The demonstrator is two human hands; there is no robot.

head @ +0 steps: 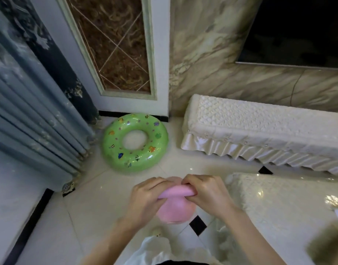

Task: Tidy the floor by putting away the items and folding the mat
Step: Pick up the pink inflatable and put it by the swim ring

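Note:
A pink soft mat (174,209) is bunched up in front of me above the tiled floor. My left hand (148,196) grips its rolled top edge from the left. My right hand (206,190) grips the same edge from the right, fingers curled over it. The rest of the pink mat hangs down below both hands. A green inflatable swim ring (158,148) with small cartoon prints lies flat on the floor in the corner, well beyond my hands.
Blue curtains (40,111) hang at the left. A low cabinet with a cream lace cover (260,131) runs along the marble wall at the right. A glossy covered table (279,203) stands at my near right. Pale floor tiles (87,217) lie between.

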